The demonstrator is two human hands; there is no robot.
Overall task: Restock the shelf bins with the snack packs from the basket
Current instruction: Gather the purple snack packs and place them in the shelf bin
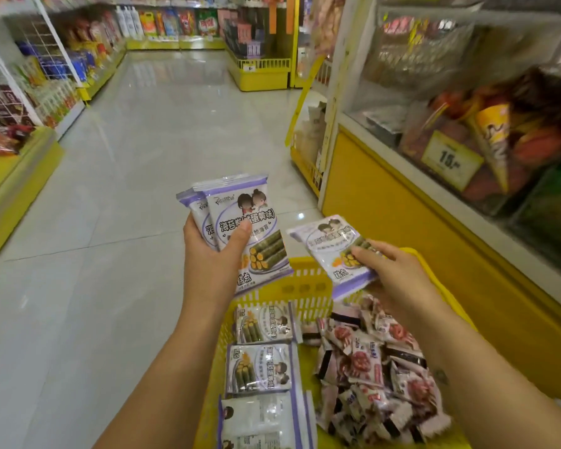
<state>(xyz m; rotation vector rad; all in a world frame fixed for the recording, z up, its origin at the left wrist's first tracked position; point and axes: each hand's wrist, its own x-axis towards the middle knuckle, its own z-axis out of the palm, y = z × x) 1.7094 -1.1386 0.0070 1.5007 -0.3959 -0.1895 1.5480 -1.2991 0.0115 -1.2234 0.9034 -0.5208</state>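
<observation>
Floor of pale tile runs up the aisle, with stocked shelves on the left and clear bins over a yellow base on the right. The yellow basket sits low in the view, just beside that base. Purple-edged packs lie flat in a row along its left side. A heap of smaller snacks fills its right side.

Above the basket's far rim, the left hand holds a stack of at least two packs upright, print facing the camera. Its thumb presses across the front face near the middle. The fingers wrap the left edge and go behind, mostly hidden.

The right hand pinches a single pack by its lower right corner, fingers curled over the top face. What lies beneath cannot be seen. That pack tilts over the basket's far end, apart from the stack and short of the bins.

These pouches look light and puffed, with glossy film that may slide pack on pack. The rolls inside are probably brittle. A broad, gentle hold across the flat faces, or a pinch on the sealed edge, should suit better than a squeeze. The corner pinch looks secure enough for one pack, while the stack depends on thumb pressure to keep from fanning.
</observation>
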